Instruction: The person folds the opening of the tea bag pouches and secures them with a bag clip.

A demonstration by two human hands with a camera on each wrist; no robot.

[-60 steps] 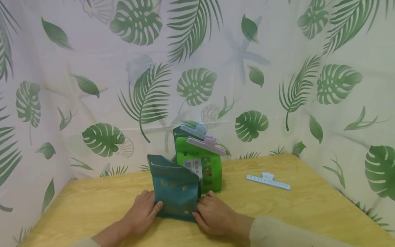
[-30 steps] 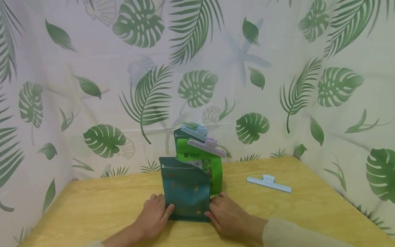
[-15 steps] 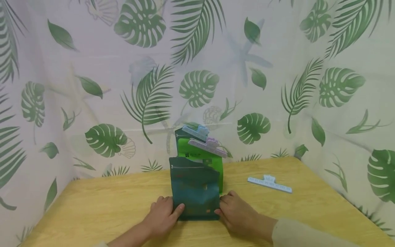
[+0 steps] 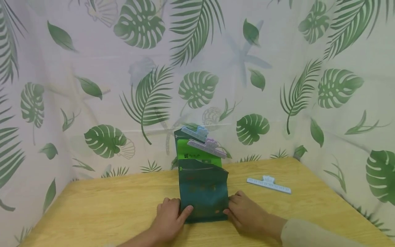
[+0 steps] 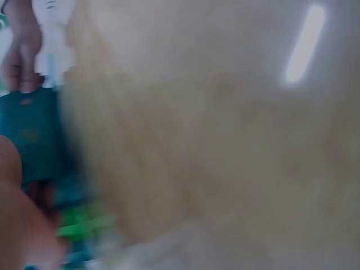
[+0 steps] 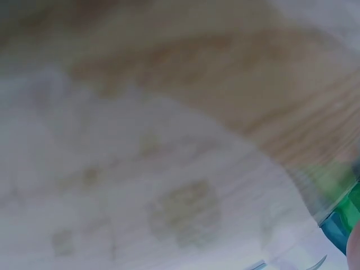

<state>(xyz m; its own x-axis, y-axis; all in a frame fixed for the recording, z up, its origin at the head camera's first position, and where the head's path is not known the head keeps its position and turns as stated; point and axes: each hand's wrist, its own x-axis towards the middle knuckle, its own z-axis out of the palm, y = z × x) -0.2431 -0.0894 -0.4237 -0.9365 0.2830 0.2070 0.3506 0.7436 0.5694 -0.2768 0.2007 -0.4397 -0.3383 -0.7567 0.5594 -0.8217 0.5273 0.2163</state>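
A dark teal stand-up pouch (image 4: 203, 192) with a zip strip near its top stands upright on the table, held at both lower sides. My left hand (image 4: 169, 219) grips its left edge, thumb on the front and fingers behind. The right edge is pinched low down by my right hand (image 4: 247, 214). Directly behind rises a bright green pouch (image 4: 197, 152), its lower part hidden, with a purple clip (image 4: 207, 148) across its top. Farther back, another teal pouch (image 4: 179, 134) bears a light blue clip (image 4: 195, 132). The left wrist view also shows the front pouch (image 5: 31, 135) between both hands.
A loose light blue clip (image 4: 268, 184) lies on the wood-grain table (image 4: 108, 202), to the right of the pouches. A white curtain (image 4: 262, 96) printed with green leaves hangs behind and along both sides.
Both hands have slid the front teal pouch to the right, from partly beside the green pouch to squarely before it. It now covers the green pouch's label. The loose clip stays put.
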